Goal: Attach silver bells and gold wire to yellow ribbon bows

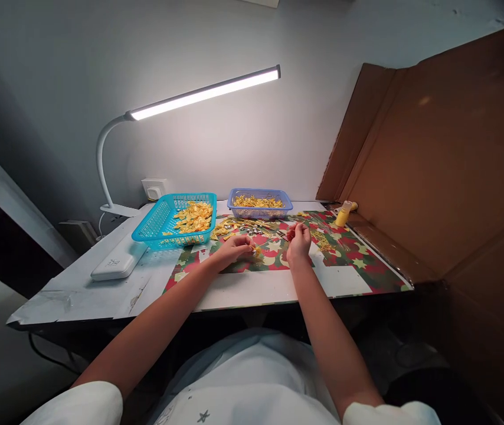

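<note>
My left hand (235, 250) pinches a small yellow ribbon piece (257, 251) with a shiny bit on it, just above the patterned mat. To its right, my right hand (298, 239) is closed on a thin dark tool (281, 235) that points left; its kind is too small to make out. Silvery bells (255, 230) and gold strips (234, 224) lie loose beyond my hands. A heap of tiny gold pieces (323, 241) is just right of my right hand.
A turquoise basket (148, 231) of yellow ribbon pieces and a purple basket (258, 213) of gold pieces stand at the back. A lamp (208, 93) hangs overhead. A white power bank (117, 260) lies left; a yellow bottle (343, 215) and cardboard wall (433, 147) are right.
</note>
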The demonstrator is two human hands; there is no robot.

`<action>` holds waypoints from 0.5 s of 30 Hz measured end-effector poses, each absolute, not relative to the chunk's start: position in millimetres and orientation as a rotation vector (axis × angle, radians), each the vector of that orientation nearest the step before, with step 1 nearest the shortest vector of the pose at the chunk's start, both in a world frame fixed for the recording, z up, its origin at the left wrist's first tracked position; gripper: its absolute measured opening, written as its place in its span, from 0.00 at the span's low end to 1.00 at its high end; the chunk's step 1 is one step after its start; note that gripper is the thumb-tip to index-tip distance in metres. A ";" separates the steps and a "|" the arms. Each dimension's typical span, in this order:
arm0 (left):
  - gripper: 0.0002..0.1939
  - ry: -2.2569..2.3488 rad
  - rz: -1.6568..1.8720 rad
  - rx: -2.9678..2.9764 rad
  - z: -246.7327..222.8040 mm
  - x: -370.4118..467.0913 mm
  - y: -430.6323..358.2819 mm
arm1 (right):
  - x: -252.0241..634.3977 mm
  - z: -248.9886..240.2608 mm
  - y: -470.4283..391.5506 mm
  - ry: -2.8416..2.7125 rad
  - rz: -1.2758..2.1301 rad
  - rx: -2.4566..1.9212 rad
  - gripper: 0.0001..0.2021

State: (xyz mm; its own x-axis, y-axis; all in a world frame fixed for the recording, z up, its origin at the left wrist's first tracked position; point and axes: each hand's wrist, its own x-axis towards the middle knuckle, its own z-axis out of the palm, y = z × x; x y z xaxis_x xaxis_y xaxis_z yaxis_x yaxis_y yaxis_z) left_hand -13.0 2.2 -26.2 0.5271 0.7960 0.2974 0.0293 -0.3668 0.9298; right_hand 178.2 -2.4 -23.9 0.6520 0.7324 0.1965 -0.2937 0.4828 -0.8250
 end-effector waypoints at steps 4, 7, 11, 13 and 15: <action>0.13 0.652 0.880 1.652 -19.0 -15.7 -3.1 | 178.7 -30.8 2.9 -0.500 0.792 -0.913 0.11; 0.16 0.647 0.857 1.641 -16.4 -16.6 -7.1 | 178.3 -32.0 3.3 -0.454 0.887 -0.950 0.09; 0.19 0.660 0.842 1.736 -18.0 -15.4 -15.4 | 175.6 -30.2 1.3 -0.453 0.990 -0.989 0.08; 0.19 0.695 0.839 1.828 -18.5 -16.0 -21.1 | 174.8 -29.0 1.4 -0.476 1.033 -1.015 0.09; 0.16 0.763 0.837 1.947 -17.0 -18.7 -27.7 | 174.6 -27.2 3.6 -0.507 1.073 -1.053 0.09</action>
